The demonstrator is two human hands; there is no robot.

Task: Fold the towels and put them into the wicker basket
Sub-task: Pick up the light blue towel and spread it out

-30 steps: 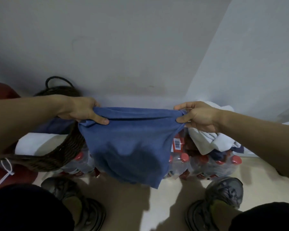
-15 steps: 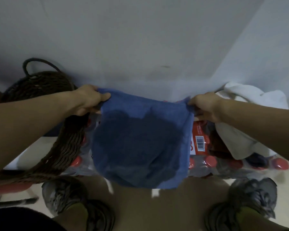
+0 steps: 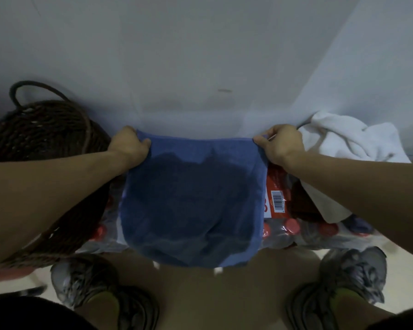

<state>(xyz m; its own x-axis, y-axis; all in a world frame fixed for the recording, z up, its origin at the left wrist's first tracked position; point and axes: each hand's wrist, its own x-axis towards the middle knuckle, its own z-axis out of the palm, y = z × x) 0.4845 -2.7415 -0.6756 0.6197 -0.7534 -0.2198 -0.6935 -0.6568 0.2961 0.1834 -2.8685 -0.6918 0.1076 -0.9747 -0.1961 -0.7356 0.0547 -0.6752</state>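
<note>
A blue towel (image 3: 193, 201) hangs doubled in front of me, stretched flat between both hands. My left hand (image 3: 129, 146) grips its upper left corner and my right hand (image 3: 281, 146) pinches its upper right corner. The dark wicker basket (image 3: 41, 129) with a loop handle stands at the left, just beyond my left forearm. A crumpled white towel (image 3: 353, 141) lies at the right, behind my right wrist, on top of the bottle pack.
A shrink-wrapped pack of red-capped bottles (image 3: 286, 225) sits on the floor behind the blue towel. Grey walls meet in a corner ahead. My two grey shoes (image 3: 351, 277) stand on the beige floor below.
The towel's top edge has been pulled taut and level, and both hands have moved slightly outward and forward. The view has tilted, showing more of the basket and white towel.
</note>
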